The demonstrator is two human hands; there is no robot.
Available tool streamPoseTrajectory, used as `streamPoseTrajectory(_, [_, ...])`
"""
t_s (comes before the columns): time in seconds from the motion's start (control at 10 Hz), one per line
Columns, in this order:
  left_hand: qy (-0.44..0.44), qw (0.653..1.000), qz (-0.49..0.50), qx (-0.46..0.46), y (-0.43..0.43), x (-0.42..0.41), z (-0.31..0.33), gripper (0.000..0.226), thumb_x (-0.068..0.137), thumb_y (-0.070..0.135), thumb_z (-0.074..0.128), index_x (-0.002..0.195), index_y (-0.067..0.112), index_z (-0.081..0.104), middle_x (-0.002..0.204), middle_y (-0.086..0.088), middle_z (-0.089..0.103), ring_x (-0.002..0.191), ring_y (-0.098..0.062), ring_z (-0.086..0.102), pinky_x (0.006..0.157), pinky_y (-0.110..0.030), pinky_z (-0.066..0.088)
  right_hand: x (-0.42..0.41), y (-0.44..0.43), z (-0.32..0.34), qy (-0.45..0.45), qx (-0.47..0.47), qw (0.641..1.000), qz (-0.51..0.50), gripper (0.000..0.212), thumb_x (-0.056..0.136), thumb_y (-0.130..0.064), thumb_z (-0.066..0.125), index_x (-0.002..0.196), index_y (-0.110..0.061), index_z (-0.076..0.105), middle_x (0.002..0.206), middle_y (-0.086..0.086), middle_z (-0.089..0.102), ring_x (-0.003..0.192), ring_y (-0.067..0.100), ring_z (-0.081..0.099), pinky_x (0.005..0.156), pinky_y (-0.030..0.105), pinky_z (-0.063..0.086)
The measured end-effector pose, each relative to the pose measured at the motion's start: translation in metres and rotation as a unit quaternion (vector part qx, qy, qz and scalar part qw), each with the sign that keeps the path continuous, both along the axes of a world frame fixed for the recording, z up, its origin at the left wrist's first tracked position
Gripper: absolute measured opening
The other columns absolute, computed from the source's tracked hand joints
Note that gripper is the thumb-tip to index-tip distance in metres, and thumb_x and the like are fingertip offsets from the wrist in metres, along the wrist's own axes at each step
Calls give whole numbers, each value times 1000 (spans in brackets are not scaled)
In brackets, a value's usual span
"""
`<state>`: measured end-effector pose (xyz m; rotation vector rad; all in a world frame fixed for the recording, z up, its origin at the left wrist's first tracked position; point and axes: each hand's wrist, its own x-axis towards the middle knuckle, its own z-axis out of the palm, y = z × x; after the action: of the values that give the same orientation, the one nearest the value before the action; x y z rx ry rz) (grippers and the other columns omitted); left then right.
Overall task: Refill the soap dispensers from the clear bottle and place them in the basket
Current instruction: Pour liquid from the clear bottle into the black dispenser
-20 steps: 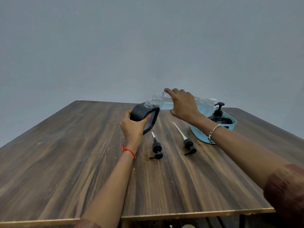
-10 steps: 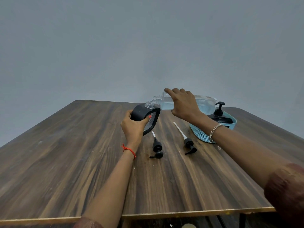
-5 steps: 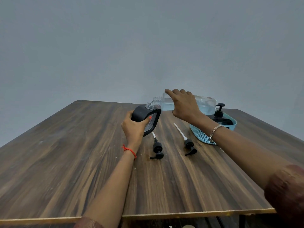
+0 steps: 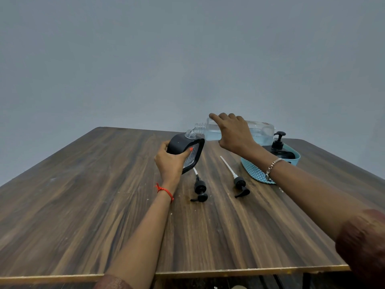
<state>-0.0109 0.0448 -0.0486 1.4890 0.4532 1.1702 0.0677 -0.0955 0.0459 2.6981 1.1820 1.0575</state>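
My left hand (image 4: pixel 169 161) grips a black soap dispenser (image 4: pixel 185 148) with a clear neck, tilted above the table. My right hand (image 4: pixel 233 133) holds the clear bottle (image 4: pixel 261 133) on its side, bluish liquid inside, its open threaded mouth resting against the dispenser's neck. Two black pump heads with white tubes lie on the table: one (image 4: pixel 200 189) just below the dispenser, the other (image 4: pixel 239 183) to its right. A teal basket (image 4: pixel 257 173) at the right holds another black dispenser (image 4: pixel 279 144) with its pump on.
The wooden table (image 4: pixel 83 205) stretches wide to the left and toward me, its front edge near the bottom of the view. A plain grey wall stands behind it. The basket sits near the right rear corner.
The clear bottle has tipped slightly flatter, with its mouth kept at the dispenser's neck. Both hands hold nearly the same places.
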Motion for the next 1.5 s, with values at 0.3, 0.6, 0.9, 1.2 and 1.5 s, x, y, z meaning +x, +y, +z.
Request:
streamPoseTrajectory(0.3, [0, 1000, -8, 3, 0, 1, -2, 47, 60, 21, 86, 99, 9, 63, 95, -6, 70, 85, -18, 67, 67, -23, 53, 0, -2, -1, -2, -2, 1000, -2, 69, 74, -2, 57, 138, -16, 35, 119, 12, 56, 100, 33, 53, 84, 40, 41])
streamPoseTrajectory(0.6, [-2, 1000, -12, -2, -2, 1, -2, 47, 60, 20, 86, 99, 10, 63, 94, -5, 69, 85, -17, 66, 66, -21, 52, 0, -3, 0, -5, -7, 1000, -5, 69, 74, -1, 56, 138, -16, 35, 119, 11, 55, 101, 33, 53, 85, 39, 40])
streamPoseTrajectory(0.9, [2, 1000, -15, 0, -3, 0, -1, 47, 60, 20, 86, 99, 11, 62, 95, -5, 69, 86, -17, 65, 66, -19, 51, 2, -2, -1, -8, -5, 1000, -5, 69, 74, 0, 56, 137, -17, 35, 119, 11, 55, 101, 33, 53, 85, 39, 40])
streamPoseTrajectory(1.2, [3, 1000, -18, -7, -3, -1, 1, 44, 60, 21, 86, 96, 12, 62, 91, -2, 68, 83, -17, 66, 62, -16, 49, 2, -2, -2, -3, -2, 1000, -3, 69, 74, -2, 57, 137, -17, 35, 119, 11, 55, 102, 33, 53, 84, 40, 42])
streamPoseTrajectory(1.5, [-1, 999, -24, -37, 0, 2, -1, 42, 59, 22, 87, 92, 17, 62, 89, -3, 69, 82, -18, 68, 72, -35, 58, 4, 7, -1, 36, 58, 998, 11, 68, 71, -5, 59, 135, -17, 37, 110, 10, 58, 94, 32, 56, 68, 32, 36])
